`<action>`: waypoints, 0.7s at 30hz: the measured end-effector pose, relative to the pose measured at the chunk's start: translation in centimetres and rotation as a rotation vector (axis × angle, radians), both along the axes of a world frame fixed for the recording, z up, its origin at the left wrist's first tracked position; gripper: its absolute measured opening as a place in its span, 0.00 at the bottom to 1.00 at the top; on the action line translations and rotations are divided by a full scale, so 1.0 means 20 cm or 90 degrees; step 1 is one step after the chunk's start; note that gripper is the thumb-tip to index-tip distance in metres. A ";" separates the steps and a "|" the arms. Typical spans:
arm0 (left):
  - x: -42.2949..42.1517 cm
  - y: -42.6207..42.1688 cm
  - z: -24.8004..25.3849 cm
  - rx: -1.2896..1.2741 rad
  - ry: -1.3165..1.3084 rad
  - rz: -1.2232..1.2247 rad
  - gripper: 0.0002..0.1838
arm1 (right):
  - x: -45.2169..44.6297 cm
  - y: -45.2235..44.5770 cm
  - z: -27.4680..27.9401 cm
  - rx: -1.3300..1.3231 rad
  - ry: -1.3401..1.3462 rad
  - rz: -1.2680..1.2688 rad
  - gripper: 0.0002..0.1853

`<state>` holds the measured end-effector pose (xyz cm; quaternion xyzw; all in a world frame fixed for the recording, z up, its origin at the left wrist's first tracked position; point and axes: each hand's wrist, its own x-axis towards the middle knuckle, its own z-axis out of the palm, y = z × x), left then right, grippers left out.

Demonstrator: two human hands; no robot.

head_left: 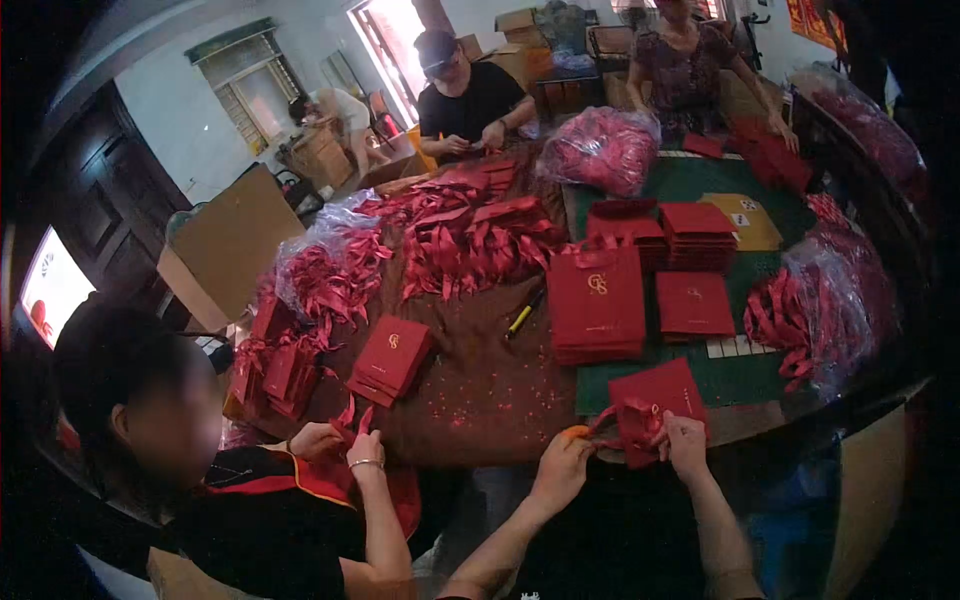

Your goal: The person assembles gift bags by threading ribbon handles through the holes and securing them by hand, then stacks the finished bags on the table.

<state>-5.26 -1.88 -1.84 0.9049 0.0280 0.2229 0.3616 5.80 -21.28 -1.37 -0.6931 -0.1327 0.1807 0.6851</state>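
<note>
My left hand [562,468], with an orange cover on one finger, is closed on a red ribbon [603,422] at the left side of a red paper bag [672,385]. The bag lies at the table's near edge, its lower part towards me. My right hand [686,446] is closed at the bag's lower right, its fingertips pinching at the red material; whether ribbon or paper is between them is hard to make out. Just beyond, a stack of red bags with gold lettering [597,300] stands beside another red stack [694,304].
A co-worker [270,500] at my left handles red ribbon near a small bag stack [392,355]. Ribboned bags [465,240] are heaped mid-table. A yellow-black cutter [522,318] lies on the brown cloth. Plastic-wrapped ribbon bundles [830,300] sit right; two people work across the table.
</note>
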 end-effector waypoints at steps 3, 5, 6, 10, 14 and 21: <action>0.00 0.00 0.00 0.052 0.016 0.026 0.04 | 0.02 -0.02 -0.06 0.052 -0.061 0.032 0.26; 0.00 0.00 0.03 0.009 0.055 -0.004 0.06 | -0.01 0.00 0.04 -0.022 0.010 -0.010 0.26; -0.01 0.00 0.05 0.015 0.116 0.005 0.05 | -0.01 0.01 0.05 -0.008 0.023 -0.009 0.27; -0.01 0.01 -0.03 0.036 0.029 0.000 0.05 | 0.00 0.00 -0.01 0.013 0.015 -0.005 0.27; -0.03 0.05 -0.05 0.075 -0.004 -0.051 0.07 | 0.01 0.00 -0.03 0.045 0.007 -0.003 0.27; -0.09 0.28 -0.13 0.119 -0.067 -0.065 0.09 | 0.01 0.00 0.00 0.044 0.043 -0.009 0.27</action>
